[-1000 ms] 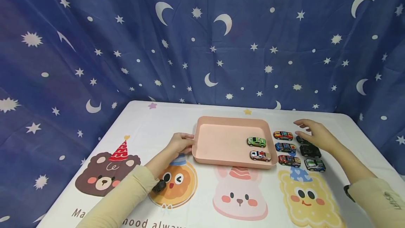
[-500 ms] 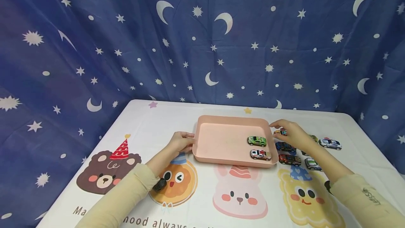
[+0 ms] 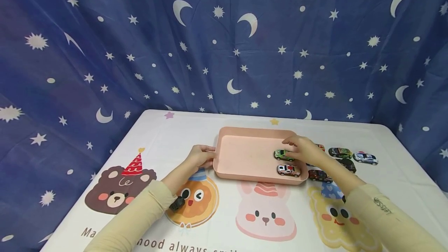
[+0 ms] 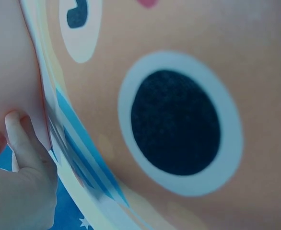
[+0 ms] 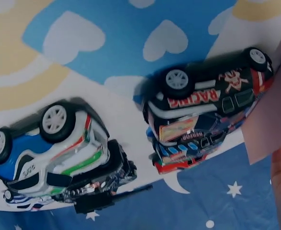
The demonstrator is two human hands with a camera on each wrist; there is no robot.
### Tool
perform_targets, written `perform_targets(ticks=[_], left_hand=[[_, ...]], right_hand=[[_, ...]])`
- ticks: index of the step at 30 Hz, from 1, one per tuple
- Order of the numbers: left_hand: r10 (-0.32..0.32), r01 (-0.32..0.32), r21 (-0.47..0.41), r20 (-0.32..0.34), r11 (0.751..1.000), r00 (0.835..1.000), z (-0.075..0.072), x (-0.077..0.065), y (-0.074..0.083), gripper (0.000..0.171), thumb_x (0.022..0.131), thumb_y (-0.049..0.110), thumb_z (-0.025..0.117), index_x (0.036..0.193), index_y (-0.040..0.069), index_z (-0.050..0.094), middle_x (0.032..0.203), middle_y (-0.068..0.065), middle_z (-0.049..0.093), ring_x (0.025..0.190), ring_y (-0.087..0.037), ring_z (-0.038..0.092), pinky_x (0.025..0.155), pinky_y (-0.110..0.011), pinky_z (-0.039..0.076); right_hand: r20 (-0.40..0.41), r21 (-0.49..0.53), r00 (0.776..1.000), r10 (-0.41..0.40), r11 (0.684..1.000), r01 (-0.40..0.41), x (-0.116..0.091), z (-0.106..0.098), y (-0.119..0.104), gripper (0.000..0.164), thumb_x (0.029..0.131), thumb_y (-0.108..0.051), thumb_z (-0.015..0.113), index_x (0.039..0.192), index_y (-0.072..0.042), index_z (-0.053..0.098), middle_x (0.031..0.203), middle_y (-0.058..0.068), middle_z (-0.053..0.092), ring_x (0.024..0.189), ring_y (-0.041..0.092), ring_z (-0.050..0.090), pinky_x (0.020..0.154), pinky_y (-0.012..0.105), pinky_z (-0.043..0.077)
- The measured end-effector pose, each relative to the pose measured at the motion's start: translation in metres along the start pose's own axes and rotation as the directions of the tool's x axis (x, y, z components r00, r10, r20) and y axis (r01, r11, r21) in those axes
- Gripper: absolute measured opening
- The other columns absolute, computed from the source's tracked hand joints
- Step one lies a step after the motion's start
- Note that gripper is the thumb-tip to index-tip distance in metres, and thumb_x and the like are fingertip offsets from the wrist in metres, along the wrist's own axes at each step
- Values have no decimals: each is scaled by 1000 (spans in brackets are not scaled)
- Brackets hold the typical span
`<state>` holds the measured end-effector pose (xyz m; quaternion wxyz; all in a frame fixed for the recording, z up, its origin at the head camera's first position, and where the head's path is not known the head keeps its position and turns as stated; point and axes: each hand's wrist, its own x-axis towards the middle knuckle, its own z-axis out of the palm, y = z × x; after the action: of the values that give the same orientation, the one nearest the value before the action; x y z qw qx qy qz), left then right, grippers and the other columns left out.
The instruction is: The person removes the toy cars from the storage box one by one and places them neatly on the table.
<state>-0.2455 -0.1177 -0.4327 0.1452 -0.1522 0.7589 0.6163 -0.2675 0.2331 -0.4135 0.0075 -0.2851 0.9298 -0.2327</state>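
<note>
My left hand (image 3: 199, 157) holds the pink tray (image 3: 245, 158) at its left side; in the left wrist view the fingers (image 4: 20, 139) press on its wall. Inside the tray, near its right end, are a green toy car (image 3: 284, 154) and a white-and-red toy car (image 3: 288, 170). My right hand (image 3: 306, 149) is over the tray's right end, its thumb and forefinger apart around the green car, with no grip visible. In the right wrist view only part of this hand shows at the right edge, beside the tray wall.
Right of the tray stand several toy cars: a dark red one (image 3: 320, 176), a black one (image 3: 346, 164), a dark multicoloured one (image 3: 340, 152) and a white-and-blue one (image 3: 365, 158). My right forearm hides others. A starry blue curtain (image 3: 224, 49) hangs behind the table.
My right hand has moved left, from above the cars on the right, past the tray's right rim, to the green car. The left hand stays at the tray.
</note>
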Motion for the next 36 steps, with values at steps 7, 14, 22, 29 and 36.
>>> perform_targets(ticks=[7,14,22,29,36], left_hand=[[-4,4,-3,-2,1000,1000,1,1,-1,32,84,5,66,115,0,64,75,-2,62,51,-2,55,46,-11,50],[-1,1,-3,2,1000,1000,0,0,0,32,84,6,67,116,1,64,77,-2,63,52,-2,56,47,-11,50],[5,-5,11,-5,1000,1000,1,1,1,32,84,6,67,116,1,64,76,-1,63,52,-2,56,48,-11,51],[6,-6,11,-9,1000,1000,0,1,-1,31,84,7,66,115,1,64,77,-1,63,54,-2,56,48,-12,51],[-2,2,2,-10,1000,1000,0,2,-3,31,84,7,67,114,1,64,78,-2,63,53,-3,56,47,-11,50]], right_hand=[[74,-28,997,17,999,-15,5,5,8,36,83,-12,70,111,9,60,106,24,64,94,36,65,77,42,58],[85,-100,996,-16,995,24,7,7,11,32,79,-14,75,102,6,66,99,18,68,90,32,65,78,42,57],[143,-188,990,10,982,18,12,6,9,24,77,-11,75,94,3,66,89,11,67,81,22,62,73,39,55],[137,-166,991,-6,986,29,11,5,8,23,77,-10,75,93,3,66,89,11,67,81,22,62,73,39,55],[121,-154,992,-21,987,40,10,4,8,26,78,-10,74,98,5,66,94,16,67,80,23,63,72,39,56]])
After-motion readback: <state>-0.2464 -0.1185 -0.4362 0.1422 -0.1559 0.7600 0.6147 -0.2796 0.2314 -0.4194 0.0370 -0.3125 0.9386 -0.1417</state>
